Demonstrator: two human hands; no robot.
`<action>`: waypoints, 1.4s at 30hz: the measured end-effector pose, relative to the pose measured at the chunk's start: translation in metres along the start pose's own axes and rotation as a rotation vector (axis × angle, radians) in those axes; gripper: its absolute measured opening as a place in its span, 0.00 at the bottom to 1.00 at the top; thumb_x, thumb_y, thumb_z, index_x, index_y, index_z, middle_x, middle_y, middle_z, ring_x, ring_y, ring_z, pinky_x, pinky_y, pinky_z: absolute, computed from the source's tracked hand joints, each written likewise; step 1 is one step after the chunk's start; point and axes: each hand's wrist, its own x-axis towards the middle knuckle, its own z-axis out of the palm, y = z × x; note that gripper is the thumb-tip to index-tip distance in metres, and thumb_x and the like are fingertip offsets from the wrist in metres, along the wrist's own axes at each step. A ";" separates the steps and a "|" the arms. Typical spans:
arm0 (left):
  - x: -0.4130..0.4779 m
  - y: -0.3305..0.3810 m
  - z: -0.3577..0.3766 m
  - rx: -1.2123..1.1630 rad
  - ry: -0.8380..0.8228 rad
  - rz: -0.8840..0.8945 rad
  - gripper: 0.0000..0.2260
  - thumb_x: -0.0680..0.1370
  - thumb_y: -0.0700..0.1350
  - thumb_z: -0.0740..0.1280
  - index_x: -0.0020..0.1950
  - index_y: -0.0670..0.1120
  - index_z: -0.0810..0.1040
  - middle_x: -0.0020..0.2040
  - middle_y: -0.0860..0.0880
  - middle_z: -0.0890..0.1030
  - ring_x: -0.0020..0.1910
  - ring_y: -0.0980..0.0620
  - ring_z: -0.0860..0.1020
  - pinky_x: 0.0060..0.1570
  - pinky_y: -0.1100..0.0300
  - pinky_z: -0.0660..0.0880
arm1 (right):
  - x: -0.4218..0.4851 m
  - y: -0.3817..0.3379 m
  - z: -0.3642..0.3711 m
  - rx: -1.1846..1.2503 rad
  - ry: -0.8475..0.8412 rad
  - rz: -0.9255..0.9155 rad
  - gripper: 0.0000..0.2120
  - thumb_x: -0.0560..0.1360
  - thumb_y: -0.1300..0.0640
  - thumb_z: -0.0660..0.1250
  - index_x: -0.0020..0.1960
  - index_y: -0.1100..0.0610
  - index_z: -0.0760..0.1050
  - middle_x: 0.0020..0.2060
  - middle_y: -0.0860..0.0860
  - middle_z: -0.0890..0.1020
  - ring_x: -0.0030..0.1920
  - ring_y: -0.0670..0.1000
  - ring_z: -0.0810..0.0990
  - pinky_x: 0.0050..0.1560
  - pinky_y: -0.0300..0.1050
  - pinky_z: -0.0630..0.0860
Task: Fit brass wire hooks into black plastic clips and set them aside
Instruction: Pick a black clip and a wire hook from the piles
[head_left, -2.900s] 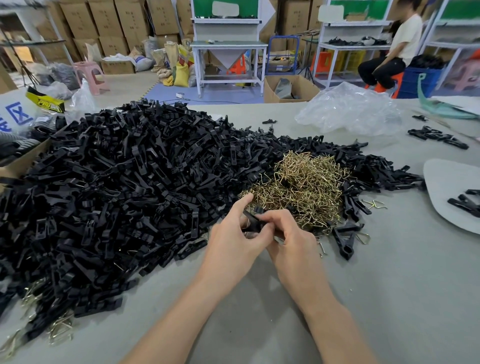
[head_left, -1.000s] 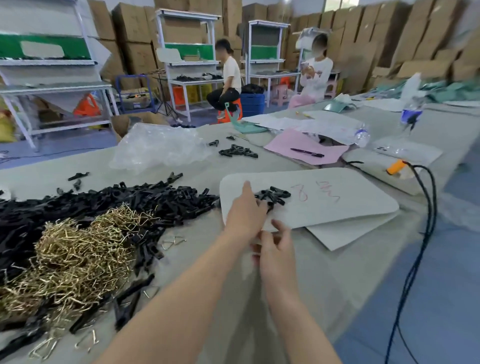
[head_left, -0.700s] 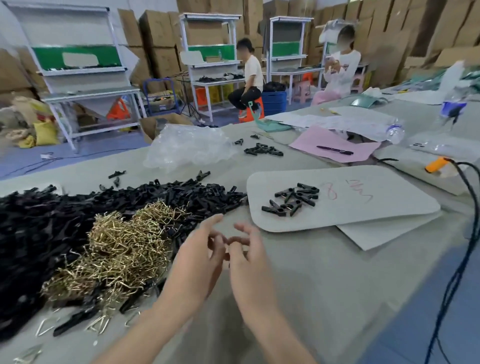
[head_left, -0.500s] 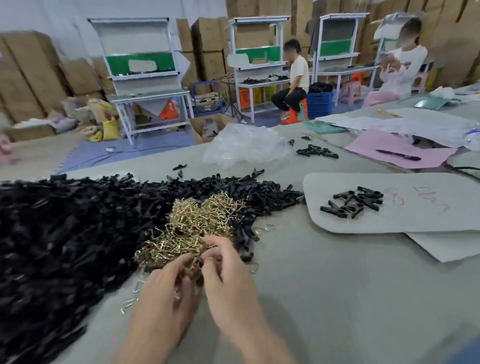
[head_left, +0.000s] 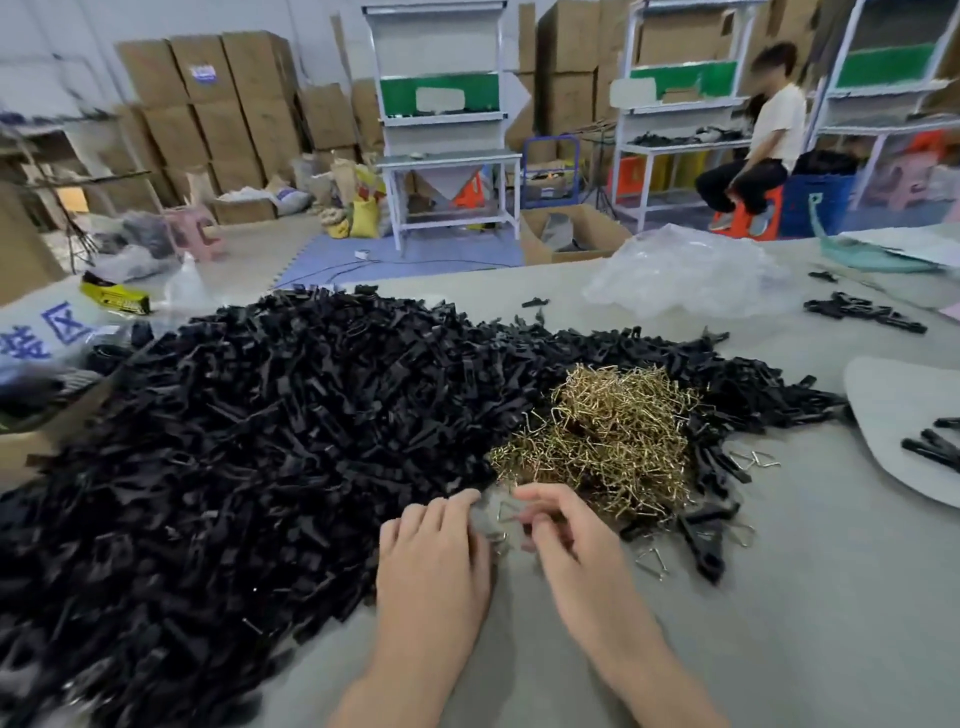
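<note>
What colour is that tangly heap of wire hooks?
The wire hooks are shiny golden brass, clearest in the head view.

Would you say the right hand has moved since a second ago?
Yes: the right hand went leftward, from the pale grey board to the brass wire hook pile.

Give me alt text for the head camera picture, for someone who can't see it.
A left hand and a right hand reach to the near edge of a big heap of black clips and a smaller tangle of brass hooks on a grey table. Blur hides whether the fingers hold anything. A pale board at the right carries a few more clips.
</note>
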 end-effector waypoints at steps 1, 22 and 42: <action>0.000 -0.002 0.002 0.013 0.025 0.019 0.14 0.71 0.43 0.74 0.56 0.48 0.82 0.47 0.53 0.83 0.46 0.48 0.80 0.47 0.51 0.76 | 0.001 0.000 0.000 0.027 0.011 0.011 0.17 0.82 0.66 0.60 0.54 0.45 0.79 0.48 0.38 0.83 0.50 0.42 0.83 0.47 0.37 0.78; 0.028 0.003 0.022 0.292 -0.012 0.024 0.07 0.78 0.43 0.68 0.54 0.51 0.81 0.47 0.50 0.81 0.49 0.44 0.75 0.49 0.51 0.67 | 0.009 0.008 -0.003 0.277 0.026 0.097 0.19 0.82 0.63 0.60 0.47 0.42 0.82 0.42 0.47 0.84 0.38 0.43 0.80 0.38 0.37 0.76; 0.001 0.015 0.000 -0.491 -0.027 -0.091 0.06 0.78 0.47 0.68 0.55 0.52 0.79 0.51 0.61 0.79 0.55 0.60 0.69 0.58 0.60 0.70 | 0.012 0.009 -0.007 0.388 -0.081 0.031 0.17 0.78 0.52 0.70 0.66 0.44 0.75 0.48 0.52 0.84 0.48 0.48 0.85 0.47 0.40 0.81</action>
